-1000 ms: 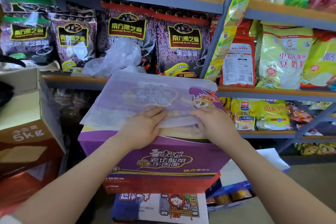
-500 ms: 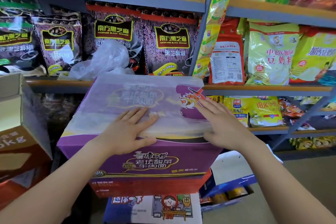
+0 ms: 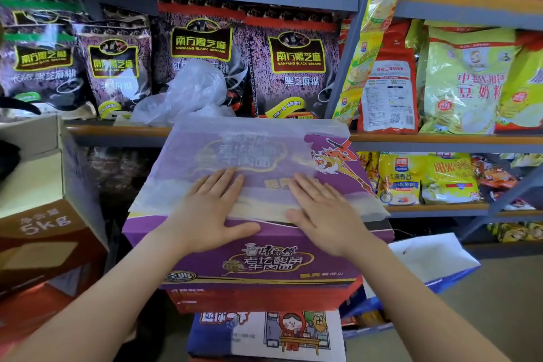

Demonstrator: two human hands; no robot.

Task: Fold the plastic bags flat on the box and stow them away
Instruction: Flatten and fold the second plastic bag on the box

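Veiling box (image 3: pixel 264 261) print: plastic bag (image 3: pixel 264 150) under flat hands.

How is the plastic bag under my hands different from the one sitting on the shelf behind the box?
The bag on the box lies spread flat; the shelf bag is crumpled into a puffy heap. The left hand and right hand press the flat one; nothing touches the shelf bag. Both are translucent whitish plastic.

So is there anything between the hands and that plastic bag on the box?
Nothing visible: the left hand and right hand lie flat on the translucent plastic bag spread over the purple cardboard box.
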